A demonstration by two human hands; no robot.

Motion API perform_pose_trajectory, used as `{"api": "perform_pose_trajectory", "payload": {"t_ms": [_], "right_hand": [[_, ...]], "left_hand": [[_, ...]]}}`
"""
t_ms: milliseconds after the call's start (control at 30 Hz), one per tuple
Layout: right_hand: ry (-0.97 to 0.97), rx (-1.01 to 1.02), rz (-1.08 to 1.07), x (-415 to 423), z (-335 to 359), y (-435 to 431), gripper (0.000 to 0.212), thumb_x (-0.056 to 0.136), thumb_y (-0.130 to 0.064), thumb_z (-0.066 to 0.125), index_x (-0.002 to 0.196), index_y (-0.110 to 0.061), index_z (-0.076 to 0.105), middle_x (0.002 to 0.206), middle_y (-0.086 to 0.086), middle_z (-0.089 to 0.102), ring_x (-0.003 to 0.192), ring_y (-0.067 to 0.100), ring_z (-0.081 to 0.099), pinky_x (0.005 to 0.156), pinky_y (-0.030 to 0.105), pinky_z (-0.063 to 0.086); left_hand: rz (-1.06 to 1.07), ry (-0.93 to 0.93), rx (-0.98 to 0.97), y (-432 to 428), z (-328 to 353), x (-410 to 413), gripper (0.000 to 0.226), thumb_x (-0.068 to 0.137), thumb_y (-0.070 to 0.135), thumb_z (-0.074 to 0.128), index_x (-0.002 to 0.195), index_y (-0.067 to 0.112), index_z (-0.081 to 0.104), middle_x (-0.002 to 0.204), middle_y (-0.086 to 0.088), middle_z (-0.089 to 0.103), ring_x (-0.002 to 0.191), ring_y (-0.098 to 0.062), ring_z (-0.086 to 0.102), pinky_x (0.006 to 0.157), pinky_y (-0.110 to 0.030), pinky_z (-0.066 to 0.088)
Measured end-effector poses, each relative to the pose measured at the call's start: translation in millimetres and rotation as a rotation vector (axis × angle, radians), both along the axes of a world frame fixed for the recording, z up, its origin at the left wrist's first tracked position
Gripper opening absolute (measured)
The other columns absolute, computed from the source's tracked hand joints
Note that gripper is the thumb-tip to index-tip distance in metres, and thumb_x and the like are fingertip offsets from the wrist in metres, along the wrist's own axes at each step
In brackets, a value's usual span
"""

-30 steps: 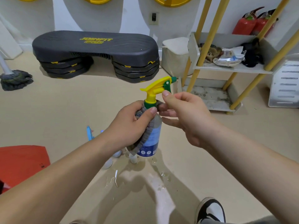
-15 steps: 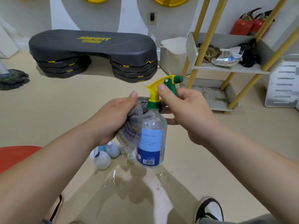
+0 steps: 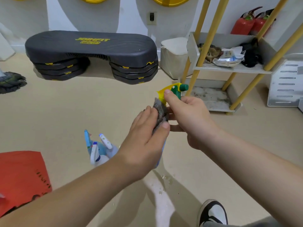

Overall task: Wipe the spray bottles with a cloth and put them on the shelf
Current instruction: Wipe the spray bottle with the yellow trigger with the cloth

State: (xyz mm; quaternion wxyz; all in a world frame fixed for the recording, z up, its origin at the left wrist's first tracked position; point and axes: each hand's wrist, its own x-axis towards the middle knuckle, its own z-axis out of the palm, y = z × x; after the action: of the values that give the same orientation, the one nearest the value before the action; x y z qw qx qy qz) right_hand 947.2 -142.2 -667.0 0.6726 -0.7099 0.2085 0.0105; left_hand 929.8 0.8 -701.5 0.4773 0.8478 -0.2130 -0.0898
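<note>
The right hand [image 3: 188, 118] grips the spray bottle [image 3: 176, 89] by its head, in mid-air. The left hand [image 3: 144, 141] clasps the grey cloth [image 3: 159, 110] around its largely hidden body. Seemingly 3 other bottles [image 3: 100, 149] stand on the floor.

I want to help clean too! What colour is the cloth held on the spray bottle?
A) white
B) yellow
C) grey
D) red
C: the cloth that the left hand holds against the spray bottle is plainly grey.
</note>
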Motion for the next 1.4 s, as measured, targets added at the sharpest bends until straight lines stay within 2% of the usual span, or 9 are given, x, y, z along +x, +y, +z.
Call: {"api": "perform_pose_trajectory", "payload": {"t_ms": [167, 267, 433, 667, 767, 933, 1000, 1167, 1400], "right_hand": [[-0.065, -0.058, 0.004, -3.8, 8.3, 1.9, 0.075, 0.089, -0.061, 0.066, 0.106, 0.011, 0.064, 0.100, 0.035, 0.068, 0.078, 0.035, 0.069, 0.081, 0.069, 0.057], [-0.078, -0.032, 0.007, -3.4, 10.5, 0.1, 0.054, 0.100, -0.049, 0.063, 0.101, 0.004, 0.073, 0.094, 0.019, 0.078, 0.086, 0.028, 0.078, 0.076, 0.050, 0.066], [-0.065, -0.031, 0.033, -5.9, 8.5, 4.6, 0.045, 0.101, -0.046, 0.061, 0.094, -0.003, 0.074, 0.084, 0.008, 0.080, 0.078, 0.017, 0.078, 0.061, 0.039, 0.064], [-0.072, -0.065, -0.027, -6.7, 5.6, 6.9, 0.068, 0.087, -0.061, 0.064, 0.090, 0.006, 0.064, 0.084, 0.030, 0.068, 0.072, 0.026, 0.063, 0.074, 0.070, 0.057], [-0.085, -0.088, -0.009, -9.4, 5.9, 10.5, 0.077, 0.080, -0.068, 0.062, 0.093, 0.008, 0.063, 0.078, 0.024, 0.063, 0.072, 0.024, 0.058, 0.073, 0.074, 0.053], [-0.096, -0.080, -0.006, -11.9, 7.8, 9.1, 0.087, 0.077, -0.070, 0.064, 0.101, 0.013, 0.060, 0.103, 0.039, 0.062, 0.074, 0.025, 0.056, 0.073, 0.076, 0.051], [-0.074, -0.040, 0.008, -12.8, 8.7, 9.8, 0.081, 0.082, -0.066, 0.065, 0.101, 0.012, 0.060, 0.107, 0.038, 0.063, 0.074, 0.028, 0.060, 0.074, 0.075, 0.052], [-0.054, 0.014, 0.034, -11.4, 5.0, 11.3, 0.059, 0.099, -0.049, 0.063, 0.095, 0.010, 0.063, 0.078, 0.025, 0.061, 0.071, 0.024, 0.059, 0.078, 0.062, 0.059], [-0.079, -0.063, 0.067, -10.2, 0.8, 13.5, 0.087, 0.077, -0.072, 0.063, 0.100, 0.012, 0.061, 0.095, 0.037, 0.065, 0.076, 0.026, 0.059, 0.077, 0.075, 0.052]], "left_hand": [[-0.043, -0.077, -0.047, 22.1, -5.7, 29.3, 0.032, 0.105, 0.042, 0.054, 0.137, 0.039, 0.056, 0.124, 0.017, 0.067, 0.117, 0.000, 0.062, 0.097, -0.026, 0.050], [0.139, 0.274, -0.325, 18.9, -0.8, 41.0, 0.032, 0.111, 0.042, 0.044, 0.113, 0.026, 0.071, 0.091, 0.013, 0.079, 0.088, -0.001, 0.073, 0.078, -0.020, 0.052], [0.264, 0.905, -0.493, 23.5, -4.8, 46.5, 0.050, 0.105, 0.055, 0.048, 0.120, 0.016, 0.076, 0.115, -0.011, 0.079, 0.101, -0.029, 0.074, 0.103, -0.048, 0.052], [0.126, -0.350, 0.095, -7.6, -15.0, -2.7, 0.033, 0.101, 0.038, 0.038, 0.124, 0.021, 0.055, 0.113, 0.003, 0.056, 0.109, -0.023, 0.052, 0.096, -0.039, 0.043], [0.115, -0.170, -0.017, -0.4, -17.5, 14.8, 0.027, 0.107, 0.038, 0.038, 0.119, 0.026, 0.058, 0.108, 0.007, 0.062, 0.104, -0.017, 0.059, 0.089, -0.036, 0.046], [0.313, 0.759, -0.469, 5.9, 1.9, 35.6, 0.037, 0.110, 0.040, 0.045, 0.105, 0.020, 0.077, 0.101, -0.001, 0.082, 0.089, -0.014, 0.077, 0.085, -0.034, 0.056], [0.351, 0.625, -0.393, 0.6, 2.5, 26.2, 0.039, 0.111, 0.042, 0.041, 0.103, 0.023, 0.075, 0.099, 0.001, 0.081, 0.095, -0.019, 0.076, 0.091, -0.038, 0.055], [0.177, -0.341, 0.100, -7.8, -0.6, -0.5, 0.031, 0.103, 0.039, 0.033, 0.122, 0.026, 0.055, 0.108, 0.007, 0.060, 0.104, -0.022, 0.058, 0.088, -0.047, 0.049], [0.173, 0.351, -0.338, 10.1, 4.7, 31.8, 0.034, 0.114, 0.035, 0.039, 0.104, 0.021, 0.068, 0.097, 0.005, 0.079, 0.095, -0.012, 0.074, 0.088, -0.035, 0.056]]}}
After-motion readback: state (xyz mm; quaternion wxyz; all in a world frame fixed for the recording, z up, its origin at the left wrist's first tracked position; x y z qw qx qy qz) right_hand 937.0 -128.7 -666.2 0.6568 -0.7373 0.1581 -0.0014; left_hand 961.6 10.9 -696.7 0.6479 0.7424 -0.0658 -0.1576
